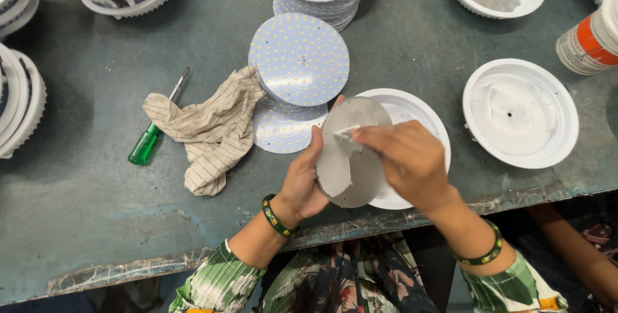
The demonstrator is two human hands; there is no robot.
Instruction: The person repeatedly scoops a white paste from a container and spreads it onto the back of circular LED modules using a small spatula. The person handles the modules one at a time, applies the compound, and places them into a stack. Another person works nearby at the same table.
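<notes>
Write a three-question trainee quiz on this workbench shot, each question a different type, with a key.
1. True or false: the left hand holds the grey disc upright by its edge.
2. What lies partly under the striped cloth?
A. a green-handled screwdriver
B. a pair of pliers
C. a paint brush
3. Fill in: the right hand spreads white paste on the disc above a white round ____.

Key:
1. True
2. A
3. housing
</notes>
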